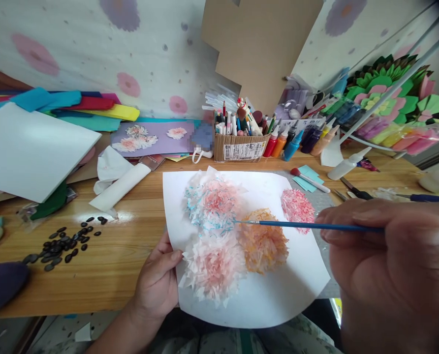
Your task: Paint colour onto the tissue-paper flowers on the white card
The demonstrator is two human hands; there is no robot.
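Note:
My left hand (156,275) grips the left edge of a white sheet of paper (297,290), thumb on top. Four is avoided here: several fluffy tissue-paper flowers lie on the sheet. One flower (214,201) is pink with blue-tipped petals, and below it sits a pale pink flower (215,268). An orange-tipped flower (264,241) is in the middle, and a small red-pink flower (298,209) is at the right. My right hand (385,260) is closed around a thin blue paintbrush (304,225). Its tip is at the lower right edge of the blue-tipped flower; whether it touches cannot be told.
Black seeds or pebbles (66,246) lie scattered at the left near a rolled white paper (121,189). Behind the sheet stand a cardboard box (239,147) of pens and several paint bottles (293,145). A makeup brush (310,179) and scissors (356,189) lie at the right.

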